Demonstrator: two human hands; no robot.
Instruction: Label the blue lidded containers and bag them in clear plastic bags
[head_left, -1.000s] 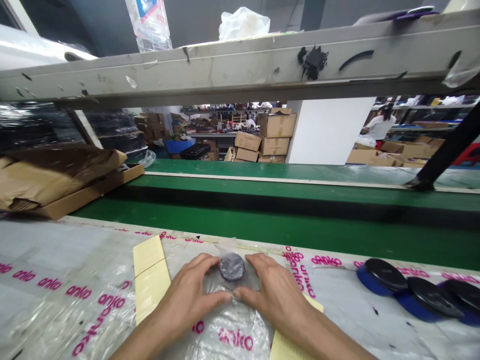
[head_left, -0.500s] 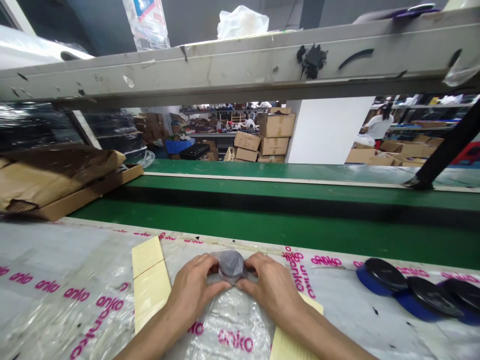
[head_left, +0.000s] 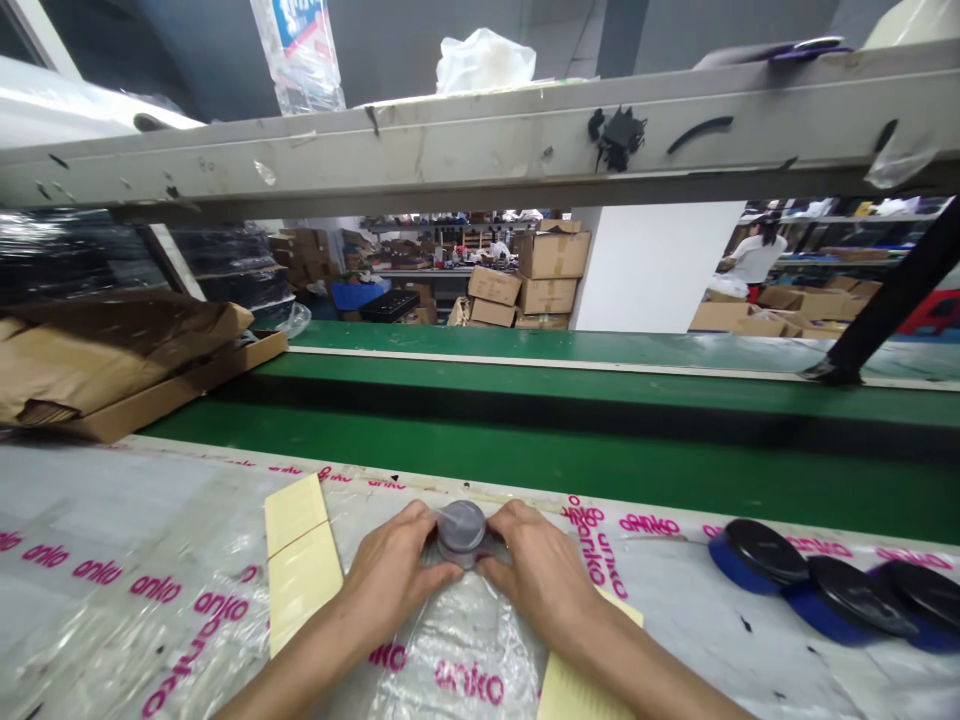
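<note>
Grasping from either side, the left hand point(head_left: 396, 562) and right hand point(head_left: 538, 562) hold a small round grey piece point(head_left: 461, 528) near the far edge of the worktop point(head_left: 667, 610); uneven finger pressure could tip it, or its smooth-looking surface let it slip.

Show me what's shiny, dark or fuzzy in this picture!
Head view: glare glints off the anko-printed plastic sheet; head view: a dark band, probably shadow, crosses the green belt; head view: the round grey container looks hazy, the far cardboard boxes soft.
</note>
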